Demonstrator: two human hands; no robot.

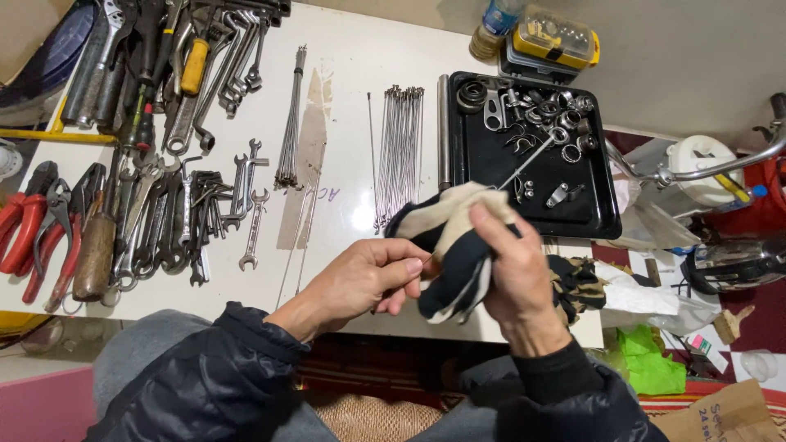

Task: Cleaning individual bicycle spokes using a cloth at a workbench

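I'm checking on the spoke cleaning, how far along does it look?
Done: cannot tell which are cleaned. One bundle of spokes lies apart from a second batch. In hand: the left hand pinches one spoke while the right hand wraps a rag around it. Left: probably most of them.

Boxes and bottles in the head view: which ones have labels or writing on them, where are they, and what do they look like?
Plastic bottle: top edge, behind the black tray; blue label, yellowish base.
Case of small bits: beside the bottle; yellow with a clear lid.
Cardboard box: bottom right corner; brown, dark handwriting.
Small carton: on the floor at right; white with pink and green.
White table: faint handwritten marks near its middle.
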